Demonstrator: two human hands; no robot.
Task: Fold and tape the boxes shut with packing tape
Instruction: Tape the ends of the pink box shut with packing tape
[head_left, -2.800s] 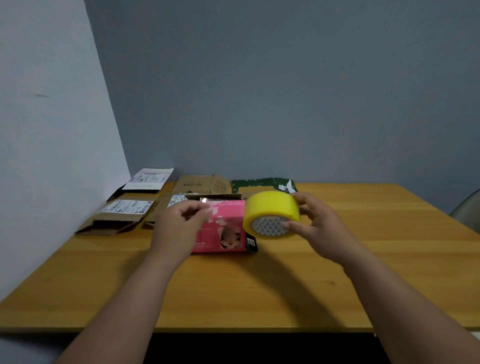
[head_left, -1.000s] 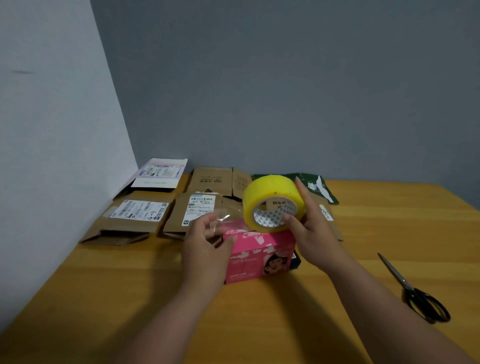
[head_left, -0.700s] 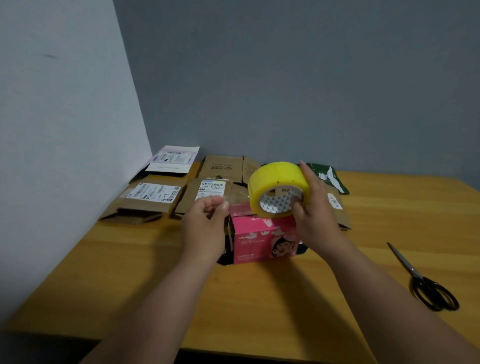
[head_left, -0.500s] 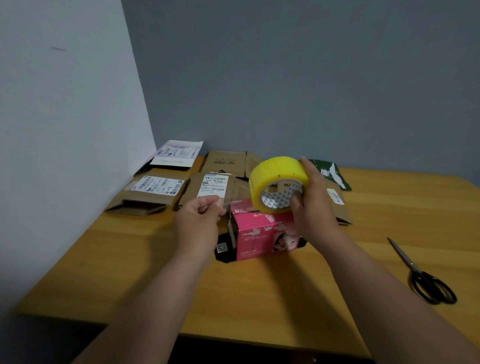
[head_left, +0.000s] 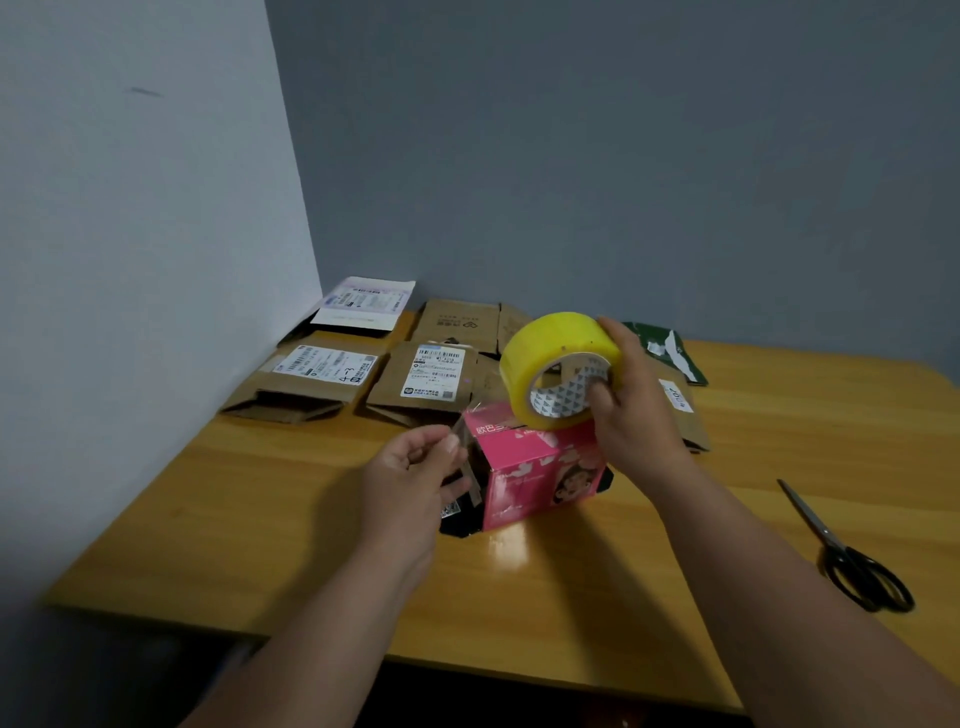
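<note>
Head view: the pink box stands on the table, just in front of the flat brown boxes by the wall. The right hand grips the yellow tape roll, thumb on top & a finger poked in the hole. The roll sits on, or just over, the box top; can't tell if it touches. The left hand pinches the loose end of the clear tape, pulled out to the left of the box. The strip is thin & see-through, so it's hard to see where it ends.

My guess at the step: stick the tape over the box top w/ no wrinkles. To do it well, keep the strip tight, so it won't curl & stick to itself. Bring the left end down the side of the box first, press it flat, then roll the roll across the top to the other side. Hold the box down, as it looks light & could tip. The scissors lie to the right, well apart, ready for the cut.
</note>
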